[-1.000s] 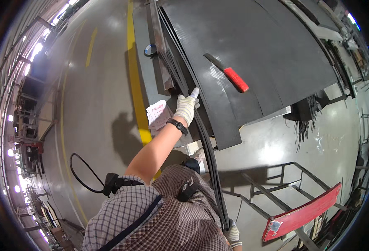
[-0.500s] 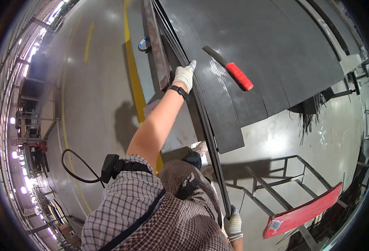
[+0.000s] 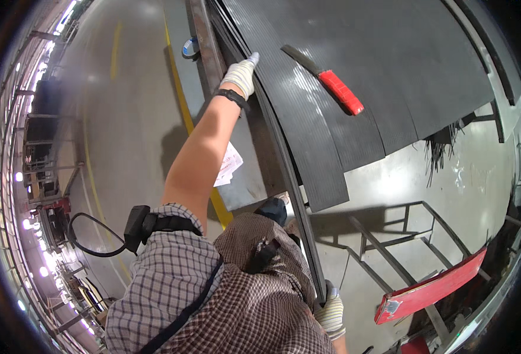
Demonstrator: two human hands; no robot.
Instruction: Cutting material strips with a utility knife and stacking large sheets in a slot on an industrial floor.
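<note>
A long dark strip (image 3: 300, 221) runs lengthwise past my body, along the left edge of several dark ribbed sheets (image 3: 325, 177). My left hand (image 3: 239, 76), in a pale striped glove with grey fingertips, is closed over the strip's far part; its fingers are partly hidden. Low in the view, my right hand (image 3: 332, 315), gloved alike, grips the strip's near end. On the sheets lies a knife (image 3: 340, 92) with a red wrapped handle and a dark blade pointing to the far left. Neither hand touches it.
Left of the sheets are a brown metal beam (image 3: 208, 44), a blue roll of tape (image 3: 190, 48) and white papers (image 3: 229, 166). A metal-framed seat with a red top (image 3: 434, 287) stands at the lower right. Dark stringy scraps (image 3: 438, 150) hang beyond the sheets' right edge.
My left hand has shifted up and left in view, still on the strip. More of the papers shows beside my forearm. My right hand stays at the near end; the whole view has turned slightly.
</note>
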